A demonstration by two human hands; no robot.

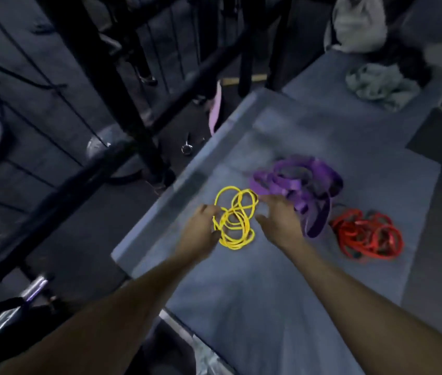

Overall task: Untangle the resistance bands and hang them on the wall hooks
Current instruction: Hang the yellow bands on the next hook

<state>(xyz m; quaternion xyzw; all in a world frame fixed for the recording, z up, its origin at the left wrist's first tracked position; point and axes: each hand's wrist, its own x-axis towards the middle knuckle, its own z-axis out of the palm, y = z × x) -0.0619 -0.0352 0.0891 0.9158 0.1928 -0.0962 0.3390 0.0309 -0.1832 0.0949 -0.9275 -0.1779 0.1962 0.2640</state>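
Observation:
Three tangled piles of resistance bands lie on a grey padded surface point(255, 288). A thin yellow band tangle point(234, 216) sits in the middle, a wide purple band pile point(299, 186) lies behind and to its right, and a thin red band tangle point(367, 234) lies furthest right. My left hand point(200, 232) is at the left edge of the yellow tangle with its fingers curled into the loops. My right hand point(279, 219) hovers just right of the yellow tangle, fingers spread, its far side against the purple pile. No wall hooks are visible.
A black metal rack frame point(122, 85) with cables and weights stands to the left, beyond the surface's edge. A crumpled grey cloth point(379, 85) lies at the far right, with a person in light clothing point(357, 23) behind it. Dark floor borders the right side.

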